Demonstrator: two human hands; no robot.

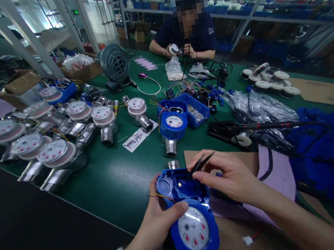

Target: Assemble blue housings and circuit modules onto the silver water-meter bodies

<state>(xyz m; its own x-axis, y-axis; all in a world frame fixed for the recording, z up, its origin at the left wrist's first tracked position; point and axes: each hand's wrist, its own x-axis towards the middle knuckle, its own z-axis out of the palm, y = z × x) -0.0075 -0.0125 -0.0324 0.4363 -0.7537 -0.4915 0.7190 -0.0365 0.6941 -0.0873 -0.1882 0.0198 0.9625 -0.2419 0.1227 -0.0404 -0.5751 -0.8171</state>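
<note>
A blue-cased meter [190,216] is nearest, its white dial [196,235] facing up at the near edge of the green bench [115,196]. The left hand [158,219] grips it from the side — thumb pressed on the ring around the dial, the other fingers wrapped round the casing, partly hidden. Beyond the dial, the casing's compartment [185,185] stands uncovered, and thin wires [162,196] stick out beside the thumb. Over its right-hand edge, the right hand [227,174] pinches black tweezers [203,162] between thumb and fingers. A second blue meter [173,126] stands farther back, next to a blue tray [204,111] of small metal parts [194,113]. Bare metal-bodied meters [56,154] crowd the left side — across the bench, a co-worker [203,36] holds a white round piece [173,49].
</note>
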